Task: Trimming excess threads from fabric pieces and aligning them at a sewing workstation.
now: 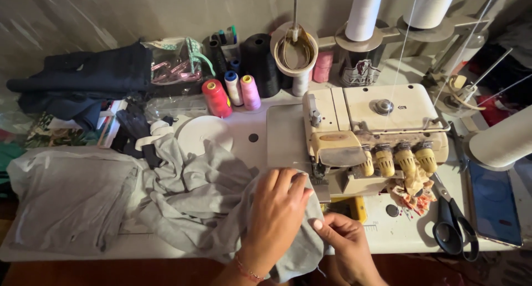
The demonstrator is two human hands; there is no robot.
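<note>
To sew this well, I think the grey cloth (210,200) must stay flat and straight by the sewing machine (371,136) on the worktop (399,236), so the left hand (277,208) presses it down with spread fingers while the right hand (346,241), just below the machine, pinches its edge.

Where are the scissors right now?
In the head view, the black-handled scissors lie on the table's right side, near its front edge, between the cream overlock sewing machine and a dark phone, well right of the right hand.
</note>
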